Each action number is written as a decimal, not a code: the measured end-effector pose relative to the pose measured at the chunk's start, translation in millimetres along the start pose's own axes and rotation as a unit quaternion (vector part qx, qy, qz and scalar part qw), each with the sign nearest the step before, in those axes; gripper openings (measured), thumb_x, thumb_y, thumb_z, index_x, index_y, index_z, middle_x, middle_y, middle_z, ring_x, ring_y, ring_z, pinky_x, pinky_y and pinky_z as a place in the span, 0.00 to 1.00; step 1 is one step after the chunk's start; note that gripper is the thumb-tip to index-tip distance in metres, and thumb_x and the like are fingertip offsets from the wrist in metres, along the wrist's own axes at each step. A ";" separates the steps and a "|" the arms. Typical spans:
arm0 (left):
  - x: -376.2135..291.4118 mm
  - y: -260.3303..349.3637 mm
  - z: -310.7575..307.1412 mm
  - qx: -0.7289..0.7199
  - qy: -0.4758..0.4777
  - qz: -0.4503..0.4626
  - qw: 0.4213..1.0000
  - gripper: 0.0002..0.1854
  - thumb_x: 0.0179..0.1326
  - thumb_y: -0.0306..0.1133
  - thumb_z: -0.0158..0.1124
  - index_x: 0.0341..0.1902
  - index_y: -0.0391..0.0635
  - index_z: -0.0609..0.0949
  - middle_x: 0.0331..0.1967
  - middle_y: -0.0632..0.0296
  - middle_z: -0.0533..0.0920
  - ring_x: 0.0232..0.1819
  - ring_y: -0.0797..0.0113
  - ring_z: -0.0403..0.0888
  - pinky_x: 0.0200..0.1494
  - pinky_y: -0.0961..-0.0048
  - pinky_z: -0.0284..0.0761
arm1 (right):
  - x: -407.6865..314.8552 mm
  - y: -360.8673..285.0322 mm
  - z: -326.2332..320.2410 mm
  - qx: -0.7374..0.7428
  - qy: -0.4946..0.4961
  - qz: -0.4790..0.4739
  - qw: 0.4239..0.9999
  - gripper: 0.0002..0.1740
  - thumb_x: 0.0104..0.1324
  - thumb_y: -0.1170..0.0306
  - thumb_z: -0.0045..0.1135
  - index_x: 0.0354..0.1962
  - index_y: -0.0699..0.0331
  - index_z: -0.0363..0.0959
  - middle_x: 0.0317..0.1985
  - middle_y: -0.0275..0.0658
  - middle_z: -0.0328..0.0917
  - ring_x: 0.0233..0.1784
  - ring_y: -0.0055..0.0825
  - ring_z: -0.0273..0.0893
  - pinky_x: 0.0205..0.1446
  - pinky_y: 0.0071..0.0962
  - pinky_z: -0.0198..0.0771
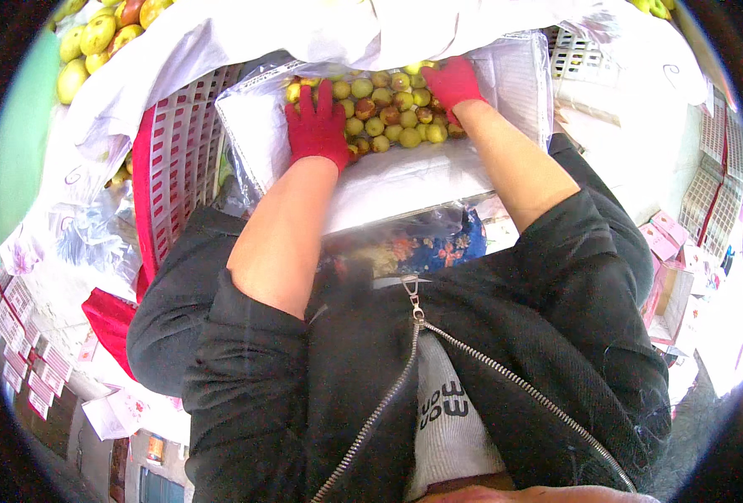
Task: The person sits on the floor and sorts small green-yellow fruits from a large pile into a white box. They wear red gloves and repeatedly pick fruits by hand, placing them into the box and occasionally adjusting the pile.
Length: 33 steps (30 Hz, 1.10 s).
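In front of me is a box with a white padded lining and clear plastic film around it. Green and brown round fruits, which look like jujubes, lie in its middle in a packed layer. My left hand, in a red glove, rests on the left end of the fruits with its fingers spread. At the far right end of the layer, my right hand, also gloved in red, bends down onto the fruits. Its fingertips are partly hidden, so I cannot tell whether it grips one.
A red-rimmed plastic basket stands to the left of the box. White cloth drapes along the far side, with more yellow-green fruits at upper left. Crumpled plastic bags lie farther left. Pink cartons are stacked on the right.
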<state>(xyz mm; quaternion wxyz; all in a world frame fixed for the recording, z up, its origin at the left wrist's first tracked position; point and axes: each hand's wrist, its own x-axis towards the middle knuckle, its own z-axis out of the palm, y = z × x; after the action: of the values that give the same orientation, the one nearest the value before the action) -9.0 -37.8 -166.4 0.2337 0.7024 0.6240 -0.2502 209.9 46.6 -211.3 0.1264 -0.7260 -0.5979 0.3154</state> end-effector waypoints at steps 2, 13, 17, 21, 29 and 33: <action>0.5 -0.5 3.3 0.004 0.005 0.002 1.000 0.34 0.56 0.50 0.60 0.68 0.57 0.68 0.76 0.62 0.43 0.76 0.49 0.37 0.72 0.43 0.38 | 0.7 1.0 3.5 0.160 -0.081 0.079 0.981 0.34 0.57 0.60 0.58 0.60 0.63 0.61 0.56 0.52 0.71 0.60 0.50 0.70 0.63 0.38 0.66; 1.9 -1.2 10.0 0.002 0.032 0.002 0.999 0.28 0.61 0.43 0.55 0.67 0.58 0.69 0.76 0.61 0.44 0.76 0.47 0.39 0.72 0.42 0.40 | -31.7 -39.1 10.6 0.020 -0.309 -0.048 0.950 0.23 0.64 0.57 0.49 0.47 0.66 0.74 0.50 0.54 0.75 0.53 0.49 0.73 0.59 0.40 0.68; 0.3 1.1 4.4 -0.025 0.036 0.007 0.999 0.28 0.60 0.44 0.56 0.67 0.61 0.69 0.76 0.60 0.44 0.76 0.47 0.39 0.72 0.41 0.40 | -11.5 -28.9 12.8 -0.032 -0.045 -0.033 0.998 0.28 0.57 0.51 0.55 0.44 0.68 0.75 0.47 0.54 0.76 0.51 0.50 0.74 0.55 0.41 0.70; 1.8 1.2 1.7 -0.018 -0.003 0.014 1.000 0.31 0.60 0.46 0.57 0.68 0.64 0.66 0.76 0.60 0.43 0.76 0.47 0.38 0.71 0.41 0.40 | -14.1 -36.2 28.4 -0.204 -0.148 -0.154 0.955 0.26 0.58 0.52 0.55 0.48 0.60 0.75 0.49 0.50 0.76 0.55 0.47 0.73 0.55 0.43 0.71; 9.9 -0.9 21.5 0.025 0.047 -0.013 0.999 0.33 0.59 0.47 0.57 0.70 0.68 0.63 0.76 0.59 0.43 0.77 0.49 0.38 0.71 0.42 0.42 | -78.5 -58.6 64.5 -0.095 -0.396 -0.125 0.905 0.30 0.58 0.55 0.56 0.55 0.64 0.70 0.51 0.53 0.76 0.55 0.46 0.74 0.57 0.39 0.69; 4.4 -4.7 21.8 -0.009 0.067 0.040 0.997 0.29 0.60 0.46 0.56 0.67 0.67 0.67 0.76 0.58 0.44 0.76 0.49 0.39 0.71 0.43 0.42 | -78.1 -63.9 51.7 -0.099 -0.456 -0.120 0.876 0.28 0.60 0.58 0.52 0.56 0.61 0.69 0.51 0.52 0.76 0.51 0.45 0.77 0.51 0.39 0.72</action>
<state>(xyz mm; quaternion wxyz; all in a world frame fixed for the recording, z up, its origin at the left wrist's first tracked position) -14.5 -47.9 -186.0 0.2074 0.7399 0.6118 -0.1880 121.3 -21.3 -191.2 -0.1958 -0.4333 -0.7000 0.5329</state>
